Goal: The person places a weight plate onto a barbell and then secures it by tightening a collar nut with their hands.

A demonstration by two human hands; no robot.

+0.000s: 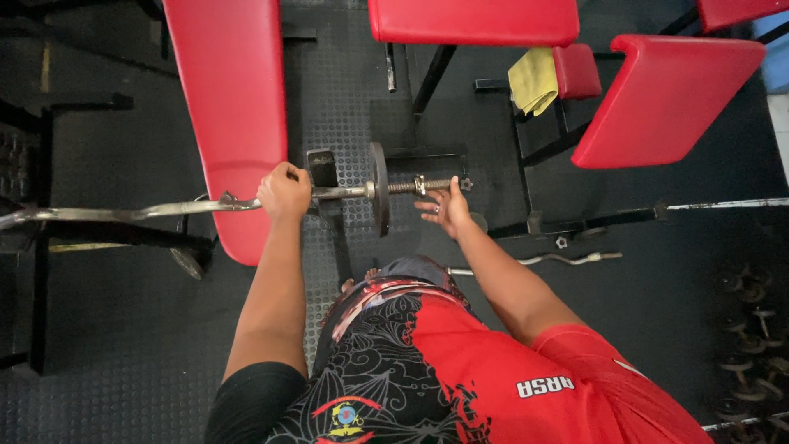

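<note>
My left hand (pixel 284 192) is closed around a curved steel barbell bar (pixel 131 211) that runs out to the left. A dark round weight plate (pixel 379 188) sits on the bar's right end. Just past the plate, the threaded end carries a metal collar nut (pixel 420 185). My right hand (pixel 445 207) is spread with fingers apart, fingertips touching the threaded end near that collar. My red and black patterned shirt fills the bottom of the view.
A long red padded bench (pixel 232 107) stands behind the bar at the left. More red pads (pixel 662 97) and a yellow cloth (pixel 533 79) are at the upper right. A second curl bar (pixel 559 260) lies on the black rubber floor, with dumbbells (pixel 752 345) at the right edge.
</note>
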